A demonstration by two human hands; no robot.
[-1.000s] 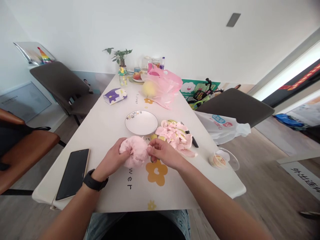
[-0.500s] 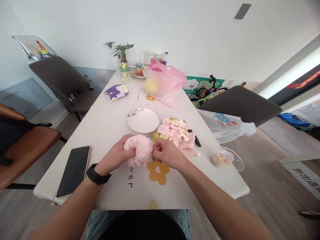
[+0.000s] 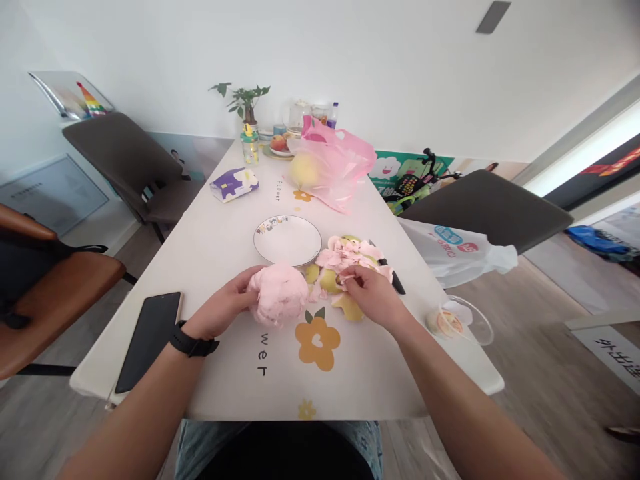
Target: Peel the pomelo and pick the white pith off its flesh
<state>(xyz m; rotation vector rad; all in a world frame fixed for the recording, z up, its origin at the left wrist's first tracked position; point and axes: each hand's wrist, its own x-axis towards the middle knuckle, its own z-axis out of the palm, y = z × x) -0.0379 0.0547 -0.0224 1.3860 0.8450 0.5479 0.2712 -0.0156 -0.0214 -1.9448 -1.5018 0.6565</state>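
A person's left hand, with a black watch on the wrist, grasps a round, pale pink peeled fruit from its left side; the fruit is at the near middle of a white desk, just below a plate with a thin dark rim and small cartoon figures along its far left edge. The right hand is at the near edge of a heap of pink and yellow-green peel, to the right of the fruit and apart from it; its fingertips are pinched together among the peel, and whether they hold a scrap I cannot tell. The dark handle of a tool sticks out from the right side of the heap; a clear round container is near the desk's right edge, and a black-screened phone lies near the left edge. Farther off, a purple and white packet lies on the left; a translucent pink bag is to its right, with a whole yellow fruit showing at its left side; beyond them, near the wall, are a bottle with a green and yellow top, a leafy plant and a dish of red fruit.
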